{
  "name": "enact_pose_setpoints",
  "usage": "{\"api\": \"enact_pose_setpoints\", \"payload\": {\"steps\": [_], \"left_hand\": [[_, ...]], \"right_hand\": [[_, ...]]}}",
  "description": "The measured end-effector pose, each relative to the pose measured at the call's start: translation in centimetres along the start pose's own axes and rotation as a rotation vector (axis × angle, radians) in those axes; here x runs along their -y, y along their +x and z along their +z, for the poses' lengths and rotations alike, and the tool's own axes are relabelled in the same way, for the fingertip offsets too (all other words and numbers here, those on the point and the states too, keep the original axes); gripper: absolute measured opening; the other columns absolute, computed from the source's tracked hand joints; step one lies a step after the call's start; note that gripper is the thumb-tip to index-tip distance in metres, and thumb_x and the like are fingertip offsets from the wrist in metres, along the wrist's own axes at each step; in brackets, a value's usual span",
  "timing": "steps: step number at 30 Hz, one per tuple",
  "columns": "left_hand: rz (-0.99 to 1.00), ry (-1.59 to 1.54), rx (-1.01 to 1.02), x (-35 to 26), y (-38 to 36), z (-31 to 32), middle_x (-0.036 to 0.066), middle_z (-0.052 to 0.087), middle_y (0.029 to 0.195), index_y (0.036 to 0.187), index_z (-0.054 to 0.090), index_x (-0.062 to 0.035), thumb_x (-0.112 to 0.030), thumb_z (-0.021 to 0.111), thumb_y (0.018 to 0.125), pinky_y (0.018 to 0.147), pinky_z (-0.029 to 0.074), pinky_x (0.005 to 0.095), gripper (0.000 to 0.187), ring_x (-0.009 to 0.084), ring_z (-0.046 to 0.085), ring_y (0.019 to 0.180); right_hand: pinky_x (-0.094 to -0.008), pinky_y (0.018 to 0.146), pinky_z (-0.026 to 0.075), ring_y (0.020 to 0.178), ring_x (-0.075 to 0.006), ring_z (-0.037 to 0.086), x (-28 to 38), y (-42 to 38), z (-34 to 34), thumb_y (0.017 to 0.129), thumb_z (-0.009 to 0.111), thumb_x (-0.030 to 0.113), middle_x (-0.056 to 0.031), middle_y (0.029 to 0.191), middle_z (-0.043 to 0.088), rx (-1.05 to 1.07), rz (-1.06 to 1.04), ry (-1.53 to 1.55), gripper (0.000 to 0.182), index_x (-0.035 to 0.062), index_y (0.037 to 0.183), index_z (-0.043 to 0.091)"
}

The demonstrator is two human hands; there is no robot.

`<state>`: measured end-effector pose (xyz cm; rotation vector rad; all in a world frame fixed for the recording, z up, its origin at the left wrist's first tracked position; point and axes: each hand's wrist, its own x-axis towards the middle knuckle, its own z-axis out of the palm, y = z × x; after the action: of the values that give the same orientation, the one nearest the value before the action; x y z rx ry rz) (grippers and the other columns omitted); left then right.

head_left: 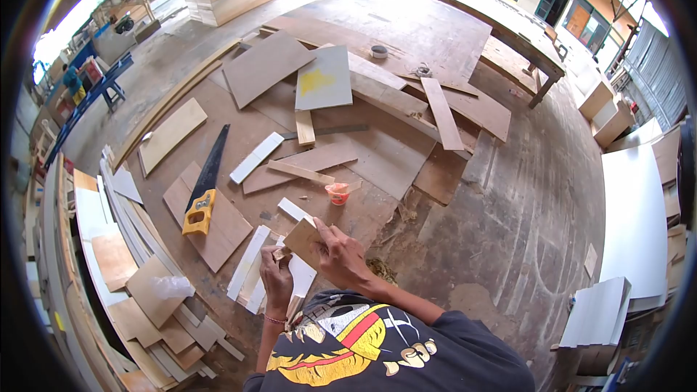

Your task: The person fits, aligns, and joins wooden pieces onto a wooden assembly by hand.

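Note:
My right hand (341, 252) is closed on the edge of a small brown wood board (301, 238), held tilted above the work surface. Close beside it, my left hand (275, 276) pinches a small light wood piece (282, 252), which touches or nearly touches the board's lower left corner. Below my hands lie several white-faced wood strips (247, 265), partly hidden by the hands and shirt. Just beyond the board is another white strip (292, 208). An orange-red plastic cup (337, 194) with something sticking out of it stands ahead of my right hand.
A handsaw (200, 207) with a yellow handle lies to the left on a plywood piece (229, 236). Ahead are loose boards, including a grey panel with a yellow stain (324, 76), and a tape roll (379, 51). Stacked offcuts (156, 327) fill the lower left; a long table (537, 47) stands far right.

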<state>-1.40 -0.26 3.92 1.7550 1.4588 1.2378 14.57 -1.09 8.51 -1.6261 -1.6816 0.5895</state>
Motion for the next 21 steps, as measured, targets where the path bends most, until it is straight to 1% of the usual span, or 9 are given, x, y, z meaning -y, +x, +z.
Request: {"api": "enact_pose_setpoints", "payload": {"steps": [5, 7, 10, 13, 15, 16, 17, 19, 21], "left_hand": [[0.086, 0.03, 0.07, -0.1, -0.8, 0.6, 0.015, 0.054, 0.085, 0.093, 0.046, -0.0003, 0.001, 0.058, 0.082, 0.07, 0.043, 0.0391, 0.017, 0.0332, 0.055, 0.077], [0.072, 0.013, 0.048, -0.3, -0.7, 0.7, 0.014, 0.054, 0.082, 0.093, 0.046, 0.0001, 0.002, 0.054, 0.083, 0.068, 0.044, 0.036, 0.013, 0.0294, 0.056, 0.075], [0.053, 0.027, -0.004, 0.1, -0.2, 0.4, 0.014, 0.054, 0.082, 0.093, 0.046, 0.0003, 0.0, 0.056, 0.083, 0.069, 0.044, 0.0362, 0.014, 0.0291, 0.056, 0.075], [0.055, 0.056, -0.034, 0.6, -0.1, 0.3, 0.014, 0.055, 0.081, 0.092, 0.046, -0.0001, 0.001, 0.057, 0.083, 0.068, 0.045, 0.0345, 0.015, 0.0276, 0.058, 0.075], [0.021, -0.053, 0.087, 0.6, -0.9, 0.8, 0.015, 0.057, 0.083, 0.092, 0.046, 0.0, -0.001, 0.057, 0.084, 0.067, 0.045, 0.0377, 0.014, 0.0318, 0.059, 0.076], [0.057, -0.041, 0.083, 0.4, -0.9, 1.3, 0.015, 0.058, 0.082, 0.091, 0.047, -0.0005, 0.001, 0.057, 0.083, 0.066, 0.046, 0.0372, 0.013, 0.0321, 0.06, 0.076], [-0.002, -0.09, 0.083, -0.1, -1.3, 1.4, 0.015, 0.058, 0.083, 0.09, 0.047, -0.0005, 0.001, 0.057, 0.082, 0.067, 0.046, 0.0376, 0.013, 0.032, 0.06, 0.078], [0.072, 0.012, 0.043, -0.3, -0.9, 0.9, 0.016, 0.057, 0.083, 0.091, 0.047, 0.0, 0.002, 0.056, 0.083, 0.067, 0.045, 0.0378, 0.013, 0.0313, 0.059, 0.078], [0.022, -0.051, -0.033, 0.5, -0.2, 0.3, 0.016, 0.056, 0.084, 0.092, 0.047, 0.0002, 0.001, 0.057, 0.083, 0.068, 0.045, 0.0376, 0.013, 0.0306, 0.057, 0.077]], "right_hand": [[-0.0425, 0.071, 0.046, 0.083, -0.0372, 0.059, 0.0, 0.8, -0.3, 0.081, 0.057, 0.016, -0.0175, 0.096, 0.059, -0.01, 0.062, 0.028, 0.05, 0.0053, 0.128, 0.046], [-0.0424, 0.071, 0.046, 0.083, -0.0371, 0.059, 0.0, 1.0, -0.4, 0.081, 0.058, 0.016, -0.0174, 0.096, 0.059, -0.025, 0.061, 0.036, 0.05, 0.0052, 0.128, 0.046], [-0.042, 0.071, 0.046, 0.083, -0.0369, 0.059, 0.2, 0.4, -0.3, 0.081, 0.058, 0.016, -0.0175, 0.097, 0.059, 0.014, 0.076, 0.027, 0.05, 0.0049, 0.128, 0.046], [-0.0424, 0.068, 0.048, 0.079, -0.0364, 0.061, 0.2, 0.1, 0.2, 0.081, 0.056, 0.018, -0.0195, 0.094, 0.059, 0.009, -0.011, 0.011, 0.051, 0.0017, 0.128, 0.045], [-0.0419, 0.071, 0.046, 0.083, -0.0362, 0.06, 0.6, 0.6, -0.2, 0.081, 0.058, 0.016, -0.0175, 0.098, 0.059, -0.033, 0.044, 0.037, 0.051, 0.0052, 0.129, 0.045], [-0.0419, 0.071, 0.046, 0.083, -0.0362, 0.06, 0.7, 0.8, -0.2, 0.081, 0.058, 0.016, -0.0175, 0.098, 0.059, -0.032, 0.044, 0.038, 0.051, 0.0052, 0.129, 0.045], [-0.0419, 0.07, 0.046, 0.082, -0.036, 0.06, 0.7, 0.9, -0.3, 0.08, 0.059, 0.016, -0.0174, 0.097, 0.059, -0.04, 0.041, 0.038, 0.051, 0.0051, 0.129, 0.045], [-0.042, 0.07, 0.047, 0.082, -0.0358, 0.06, 0.7, 1.0, -0.4, 0.08, 0.059, 0.015, -0.0174, 0.096, 0.059, -0.052, 0.037, 0.036, 0.052, 0.0051, 0.129, 0.045], [-0.0408, 0.065, 0.049, 0.078, -0.0348, 0.061, 0.6, 0.4, -0.2, 0.08, 0.058, 0.015, -0.0183, 0.093, 0.059, -0.027, -0.034, -0.028, 0.05, 0.0013, 0.127, 0.047]]}}
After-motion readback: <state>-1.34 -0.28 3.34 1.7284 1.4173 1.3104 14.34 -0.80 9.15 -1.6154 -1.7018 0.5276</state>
